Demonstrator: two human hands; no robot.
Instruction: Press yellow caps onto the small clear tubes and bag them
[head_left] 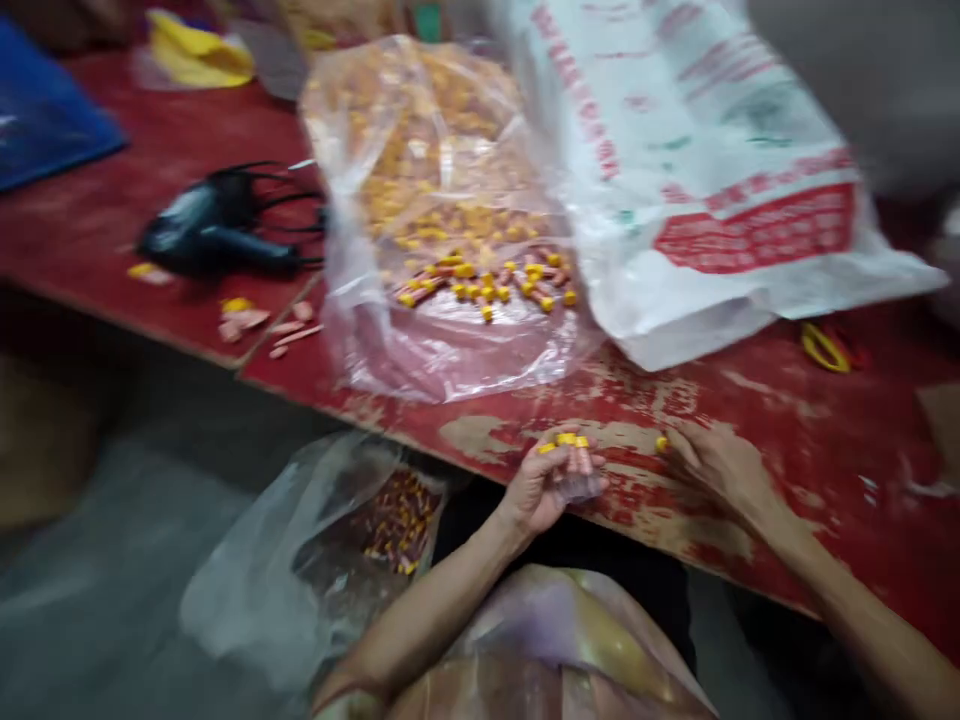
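Note:
My left hand (541, 487) is closed around several pink pieces with yellow tops (568, 440), and a bit of clear plastic (579, 487) shows below them. To its right, over the table's front edge area, my right hand (712, 462) pinches one yellow-topped piece (661, 444); most of that piece is hidden or blurred. Beyond my hands lies an open clear plastic bag (450, 360) with many yellow-topped pink pieces (487, 285) spilling toward its mouth.
A white printed sack (720, 180) lies behind at the right, with yellow-handled scissors (825, 348) beside it. A dark corded tool (217, 225) and loose pink bits (244, 318) are at the left. Below the red table (405, 425) stands another filled plastic bag (255, 570).

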